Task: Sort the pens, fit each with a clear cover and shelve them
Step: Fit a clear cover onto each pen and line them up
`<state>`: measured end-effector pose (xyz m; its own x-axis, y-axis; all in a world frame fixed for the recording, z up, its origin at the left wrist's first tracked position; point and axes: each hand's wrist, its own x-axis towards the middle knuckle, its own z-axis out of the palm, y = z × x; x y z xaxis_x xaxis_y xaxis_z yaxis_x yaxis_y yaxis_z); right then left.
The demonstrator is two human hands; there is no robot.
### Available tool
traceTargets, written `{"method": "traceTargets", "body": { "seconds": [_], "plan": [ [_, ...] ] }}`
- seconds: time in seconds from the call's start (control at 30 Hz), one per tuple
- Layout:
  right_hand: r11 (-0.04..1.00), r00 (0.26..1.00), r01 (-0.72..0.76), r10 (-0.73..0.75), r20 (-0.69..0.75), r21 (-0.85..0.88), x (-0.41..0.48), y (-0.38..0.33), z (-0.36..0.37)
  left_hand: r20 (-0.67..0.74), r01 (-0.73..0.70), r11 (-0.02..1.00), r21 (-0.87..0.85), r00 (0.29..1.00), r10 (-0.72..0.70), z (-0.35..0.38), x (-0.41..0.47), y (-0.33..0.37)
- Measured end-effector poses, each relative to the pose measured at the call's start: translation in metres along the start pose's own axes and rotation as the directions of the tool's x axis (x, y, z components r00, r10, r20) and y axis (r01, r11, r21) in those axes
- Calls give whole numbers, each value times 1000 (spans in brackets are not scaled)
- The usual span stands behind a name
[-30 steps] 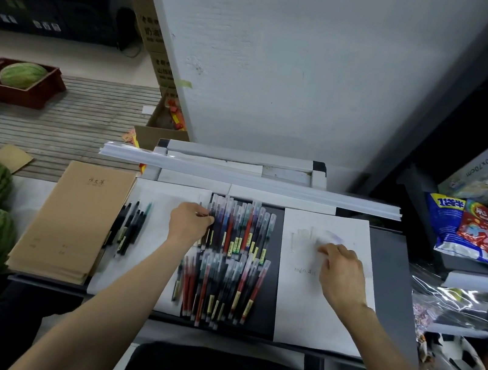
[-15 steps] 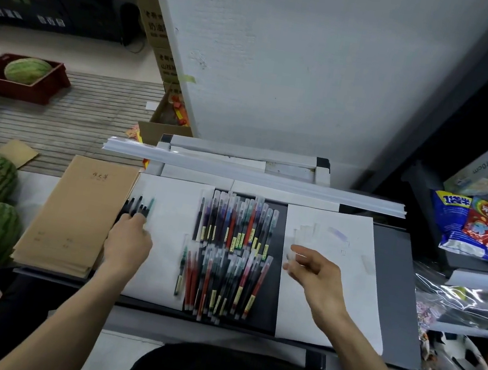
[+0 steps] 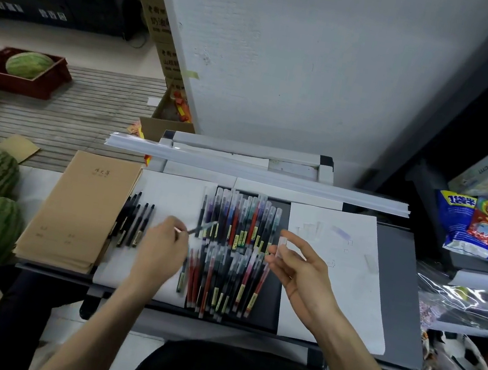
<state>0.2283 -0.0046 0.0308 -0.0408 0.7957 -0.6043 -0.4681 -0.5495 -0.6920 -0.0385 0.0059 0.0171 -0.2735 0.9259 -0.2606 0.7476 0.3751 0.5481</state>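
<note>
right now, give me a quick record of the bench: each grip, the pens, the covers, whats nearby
left grip: pinches one pen, blurred, pointing toward the mixed pens
right grip: pinches a clear cover, apart from the pen
mixed pens: two rows between the white sheets
sorted pens: dark ones, side by side on the left white sheet
spare covers: faint, on the right white sheet
notebooks: brown stack, left of the sorted pens
step: cover not yet on the pen
</note>
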Motion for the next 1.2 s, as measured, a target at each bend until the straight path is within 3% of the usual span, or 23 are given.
{"method": "traceTargets", "body": {
  "seconds": [0.23, 0.47, 0.83, 1.0, 1.07, 1.13, 1.2],
  "plan": [
    [984, 996, 51, -38, -84, 168, 1, -11, 4, 121, -55, 929, -365, 987, 105, 16, -64, 65],
    [961, 999, 6, 6, -43, 275, -8, -28, 11, 154, -182, 921, -345, 957, 247, 17, -83, 81],
    [983, 983, 185, -185, -4, -6, -21, -27, 25, 172, -247, 927, -283, 937, 303, 15, -78, 75],
    [972, 974, 226, -226, 15, -67, -22, -23, 30, 223, -144, 909, -392, 943, 246, 16, -77, 80],
    [970, 972, 234, -233, 17, -73, -19, -23, 30, 308, -31, 876, -481, 930, 202, 15, -74, 81],
    [967, 971, 238, -236, 35, -88, -16, -24, 31, 447, 211, 742, -636, 885, 131, 14, -71, 85],
    [965, 970, 238, -232, 70, -112, -11, -26, 32, 580, 435, 543, -718, 806, 121, 13, -68, 86]
  ]
}}
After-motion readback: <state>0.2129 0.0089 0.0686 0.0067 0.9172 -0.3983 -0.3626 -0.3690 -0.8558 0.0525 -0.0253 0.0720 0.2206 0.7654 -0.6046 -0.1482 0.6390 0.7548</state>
